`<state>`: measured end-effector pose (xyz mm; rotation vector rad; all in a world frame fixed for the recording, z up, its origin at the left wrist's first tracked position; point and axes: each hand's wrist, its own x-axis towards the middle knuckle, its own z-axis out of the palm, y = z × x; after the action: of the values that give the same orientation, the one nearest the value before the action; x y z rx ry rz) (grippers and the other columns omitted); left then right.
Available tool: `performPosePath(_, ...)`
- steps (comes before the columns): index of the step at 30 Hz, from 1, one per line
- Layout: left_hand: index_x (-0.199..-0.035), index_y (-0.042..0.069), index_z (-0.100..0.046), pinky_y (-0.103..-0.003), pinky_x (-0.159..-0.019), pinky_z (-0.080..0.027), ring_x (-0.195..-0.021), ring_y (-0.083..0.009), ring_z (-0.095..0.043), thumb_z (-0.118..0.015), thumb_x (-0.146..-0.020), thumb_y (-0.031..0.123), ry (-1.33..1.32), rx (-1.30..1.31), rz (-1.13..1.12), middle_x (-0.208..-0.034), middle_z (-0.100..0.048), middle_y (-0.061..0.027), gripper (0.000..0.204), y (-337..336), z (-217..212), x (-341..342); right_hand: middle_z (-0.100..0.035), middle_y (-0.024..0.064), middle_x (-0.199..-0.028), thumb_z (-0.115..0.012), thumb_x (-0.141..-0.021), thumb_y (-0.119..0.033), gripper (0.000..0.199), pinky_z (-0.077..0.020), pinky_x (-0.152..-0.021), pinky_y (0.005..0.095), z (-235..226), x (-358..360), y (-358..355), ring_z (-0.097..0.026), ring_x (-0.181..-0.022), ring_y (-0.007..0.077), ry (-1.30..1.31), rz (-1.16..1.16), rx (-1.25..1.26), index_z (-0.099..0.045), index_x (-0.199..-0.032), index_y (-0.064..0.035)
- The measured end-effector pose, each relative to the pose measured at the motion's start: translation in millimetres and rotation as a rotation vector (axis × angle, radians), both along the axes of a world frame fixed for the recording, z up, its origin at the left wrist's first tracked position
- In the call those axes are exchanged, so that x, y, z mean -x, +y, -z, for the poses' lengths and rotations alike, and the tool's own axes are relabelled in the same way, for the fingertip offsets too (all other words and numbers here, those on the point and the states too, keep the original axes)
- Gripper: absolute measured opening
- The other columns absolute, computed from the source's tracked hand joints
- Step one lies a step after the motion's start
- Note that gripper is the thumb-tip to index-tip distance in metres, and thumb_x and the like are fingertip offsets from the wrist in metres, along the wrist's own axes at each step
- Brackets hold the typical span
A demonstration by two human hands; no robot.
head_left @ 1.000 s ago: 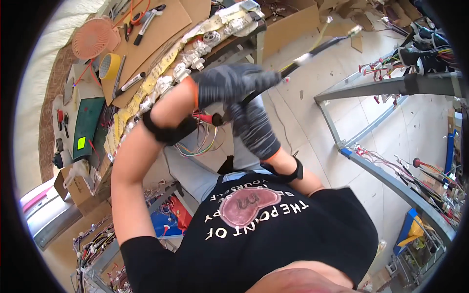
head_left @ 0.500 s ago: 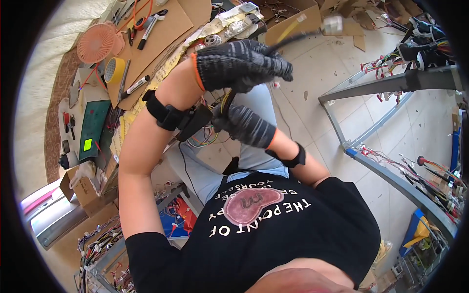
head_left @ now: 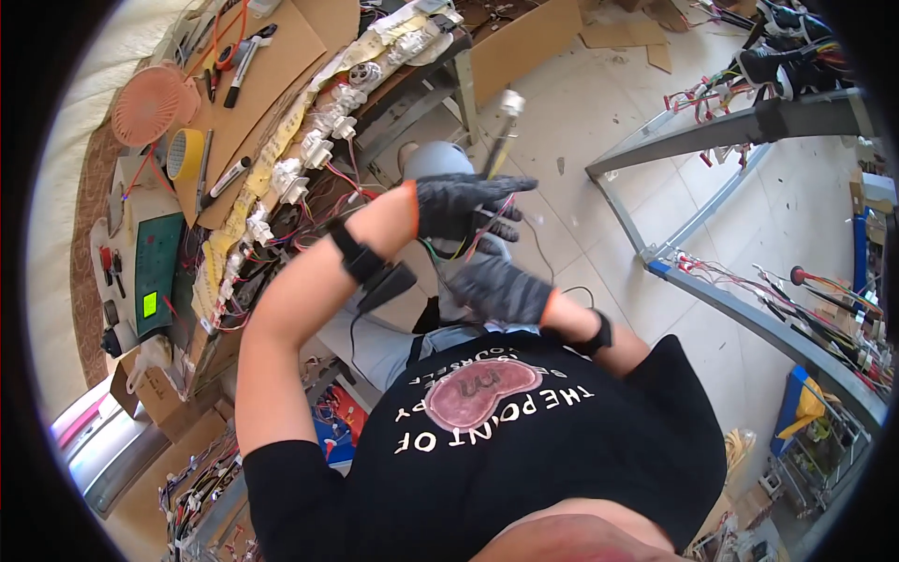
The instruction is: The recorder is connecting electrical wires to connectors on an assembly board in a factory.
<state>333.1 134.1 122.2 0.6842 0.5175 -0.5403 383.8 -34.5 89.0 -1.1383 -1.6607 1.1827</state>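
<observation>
My left hand [head_left: 466,211], in a dark grey knit glove with an orange cuff, is closed on a wire harness, some fingers stretched out. The harness's dark, yellow-streaked bundle [head_left: 498,157] rises beyond the hand to a white connector [head_left: 511,103]. Thin loose coloured wires [head_left: 489,225] cross the fingers and hang below them. Just below and nearer my body, my right hand [head_left: 506,288], gloved alike, is closed around the lower wires; motion blurs it and its fingertips are partly hidden. Both hands are above my lap.
Along the left runs a workbench with white connector holders [head_left: 290,180], a yellow tape roll [head_left: 184,155], markers [head_left: 227,176] and a pink fan [head_left: 148,105]. A metal rack [head_left: 721,295] hung with wires stands right. A cardboard box [head_left: 524,42] lies at the far side.
My left hand has moved nearer my body and right, its fingers spreading. The connector end swung from the right to point away from me. My right hand shifted slightly right and nearer; the view turned.
</observation>
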Motion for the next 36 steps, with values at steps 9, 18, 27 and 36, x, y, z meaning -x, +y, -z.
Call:
performPosePath(9,-0.094,0.009,-0.059,-0.020,-0.040,-0.029,-0.046,-0.0046,-0.037,-0.060,-0.081,0.045,0.021,-0.485,-0.090,-0.063,-0.048,0.0013,0.038,8,-24,-54,-0.056,0.0141,-0.110,-0.053,-0.085,-0.031,0.044,-0.0427,-0.085,0.0324,12,-10,33,-0.053,-0.099,0.0203,0.747,-0.709,0.507,-0.049,-0.116,0.0006)
performPosePath(18,-0.094,0.001,-0.062,-0.037,-0.067,-0.043,-0.066,-0.0296,-0.058,-0.063,-0.078,0.031,-0.152,-1.278,-0.020,-0.072,-0.061,-0.0177,0.034,-39,-2,-29,-0.057,0.0080,-0.071,-0.051,-0.086,-0.031,0.024,-0.0473,-0.057,0.0362,76,-128,108,-0.054,-0.060,0.0213,1.499,0.918,0.731,-0.052,-0.101,-0.0114)
performPosePath(27,-0.098,0.003,-0.062,-0.035,-0.062,-0.042,-0.062,-0.0267,-0.055,-0.065,-0.078,0.028,-0.290,-1.303,-0.171,-0.069,-0.060,-0.0160,0.032,-65,48,-7,-0.052,0.0037,-0.062,-0.050,-0.089,-0.023,0.023,-0.0431,-0.041,0.0247,21,-132,156,-0.048,-0.048,0.0090,0.586,1.028,0.221,-0.057,-0.095,-0.0023)
performPosePath(36,-0.102,0.002,-0.060,-0.025,-0.057,-0.046,-0.060,-0.0094,-0.057,-0.043,-0.092,0.036,-0.186,-0.579,-0.750,-0.070,-0.060,-0.0017,0.039,-51,14,17,-0.060,0.0079,-0.074,-0.055,-0.087,-0.013,0.017,-0.0471,-0.053,0.0231,-10,-133,193,-0.054,-0.056,0.0113,0.799,0.753,0.155,-0.060,-0.094,0.0015)
